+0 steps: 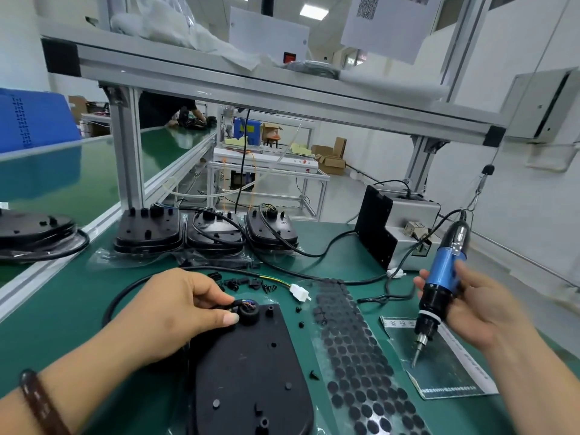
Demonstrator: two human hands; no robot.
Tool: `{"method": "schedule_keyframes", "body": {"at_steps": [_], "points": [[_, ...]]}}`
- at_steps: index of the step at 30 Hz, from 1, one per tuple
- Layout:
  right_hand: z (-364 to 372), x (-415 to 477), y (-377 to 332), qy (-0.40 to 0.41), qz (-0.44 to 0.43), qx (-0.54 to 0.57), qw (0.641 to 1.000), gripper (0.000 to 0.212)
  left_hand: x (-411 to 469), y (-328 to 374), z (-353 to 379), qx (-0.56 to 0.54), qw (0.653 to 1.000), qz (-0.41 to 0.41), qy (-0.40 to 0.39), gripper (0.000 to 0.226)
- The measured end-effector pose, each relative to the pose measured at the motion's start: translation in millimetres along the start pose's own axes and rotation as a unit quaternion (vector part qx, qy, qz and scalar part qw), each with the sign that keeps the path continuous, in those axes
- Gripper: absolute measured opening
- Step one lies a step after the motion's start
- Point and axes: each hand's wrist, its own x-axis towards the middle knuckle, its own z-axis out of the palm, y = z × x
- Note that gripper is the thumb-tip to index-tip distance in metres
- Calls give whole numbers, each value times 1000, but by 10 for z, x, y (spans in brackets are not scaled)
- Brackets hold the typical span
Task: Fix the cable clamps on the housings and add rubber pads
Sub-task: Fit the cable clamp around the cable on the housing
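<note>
A black plastic housing [248,372] lies flat on the green mat in front of me. My left hand [175,312] pinches the black cable at the round cable port [249,312] near the housing's far edge. My right hand [470,306] grips a blue electric screwdriver [442,277], bit pointing down onto a clear bag [445,368]. A sheet of round black rubber pads [354,350] lies between the housing and the bag. Small black cable clamps [248,282] are scattered beyond the housing, next to a white connector [298,291].
Three stacks of black housings [207,230] with cables stand at the back of the mat. A grey screw feeder box [398,227] sits at the back right. More housings [34,229] rest on the conveyor to the left. An aluminium frame shelf [251,86] hangs overhead.
</note>
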Motion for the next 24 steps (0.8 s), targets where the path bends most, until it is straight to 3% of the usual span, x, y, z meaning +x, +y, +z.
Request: {"method": "schedule_keyframes", "body": {"at_steps": [7, 12, 15, 20, 24], "points": [[12, 12, 27, -29, -25, -1, 999, 18, 7, -9, -4, 10, 1000, -1, 5, 16], [143, -67, 21, -76, -49, 40, 995, 41, 1, -14, -9, 8, 1000, 4, 1, 16], [307, -151, 11, -111, -37, 69, 991, 43, -2, -9, -6, 9, 1000, 7, 4, 15], [790, -290, 52, -138, -33, 16, 990, 43, 2, -14, 4, 14, 1000, 4, 12, 15], [1150, -397, 143, -236, -1, 63, 970, 45, -1, -23, 3, 13, 1000, 1, 10, 15]]}}
